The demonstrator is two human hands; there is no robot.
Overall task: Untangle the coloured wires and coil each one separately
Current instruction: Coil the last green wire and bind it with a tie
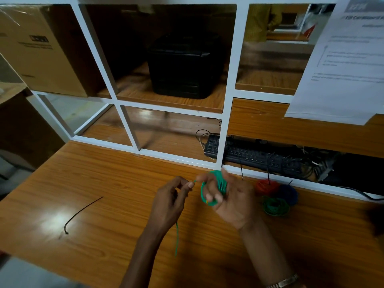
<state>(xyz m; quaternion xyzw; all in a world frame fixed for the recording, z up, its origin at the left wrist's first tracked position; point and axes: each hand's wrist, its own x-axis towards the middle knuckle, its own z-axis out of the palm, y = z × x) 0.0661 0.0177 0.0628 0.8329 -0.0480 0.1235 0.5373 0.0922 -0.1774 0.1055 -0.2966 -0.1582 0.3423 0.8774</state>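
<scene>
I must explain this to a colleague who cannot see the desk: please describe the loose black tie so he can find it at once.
Start at the wooden desk and look at its left part, far from both hands. The black tie lies there alone, a thin, slightly curved strip. Unlike the red coil, blue coil and green coil on the right, it is uncoiled and black.

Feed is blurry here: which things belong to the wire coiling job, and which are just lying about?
Job: teal wire wound on right hand, fed by left hand; red coil; blue coil; green coil; black tie.
Lying about: keyboard, cardboard box, paper notice.
</scene>
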